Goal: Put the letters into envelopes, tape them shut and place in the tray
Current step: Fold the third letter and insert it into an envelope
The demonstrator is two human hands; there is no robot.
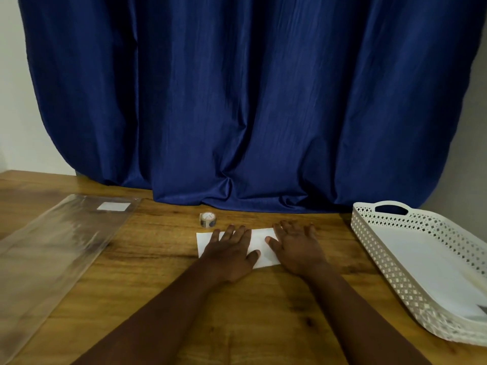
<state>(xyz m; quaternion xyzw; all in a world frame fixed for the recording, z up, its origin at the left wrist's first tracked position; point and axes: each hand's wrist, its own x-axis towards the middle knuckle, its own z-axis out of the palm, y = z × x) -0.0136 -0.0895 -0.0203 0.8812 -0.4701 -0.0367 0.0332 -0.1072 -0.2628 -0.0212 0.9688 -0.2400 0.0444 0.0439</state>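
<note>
Flat now: left hand [228,252] and right hand [297,247] side by side, palms down, fingers straight, pressing envelope [259,245] on table [163,248]; tape [208,220] just behind, tray [369,227] right.

Bare wooden table [303,299] sits open right of the fingers up to the white tray [395,272]; tape roll [208,220] blocks just beyond, plastic sleeve [52,246] crowds the left.
</note>
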